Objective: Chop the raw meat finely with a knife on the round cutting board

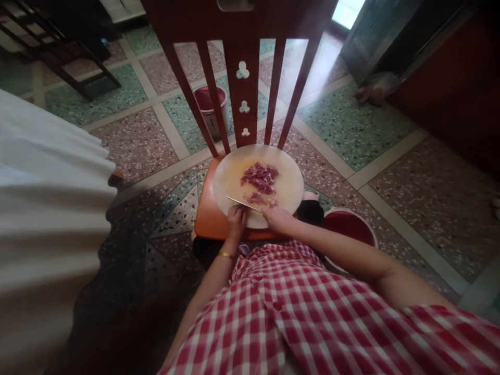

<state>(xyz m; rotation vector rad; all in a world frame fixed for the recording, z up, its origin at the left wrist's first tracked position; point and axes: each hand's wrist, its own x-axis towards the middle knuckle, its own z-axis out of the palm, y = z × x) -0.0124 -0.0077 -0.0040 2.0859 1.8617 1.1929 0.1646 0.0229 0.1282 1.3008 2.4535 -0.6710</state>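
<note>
A round, pale cutting board (224,174) lies on the seat of a wooden chair (203,219). Chopped raw meat (261,177) is heaped around the board's middle, with smaller pieces (255,198) nearer to me. My right hand (278,220) is closed around the handle of a knife (244,203), whose blade points left across the near part of the board. Just on the near side of the blade, my left hand (236,219) rests at the board's edge with its fingers curled. Whatever those fingers hold is hidden.
The chair's slatted back (241,31) rises beyond the board. Behind it stands a bucket (213,112). A red basin (347,228) sits on the floor at the right. White cloth (50,208) hangs at the left, and another chair (70,62) is at the back left.
</note>
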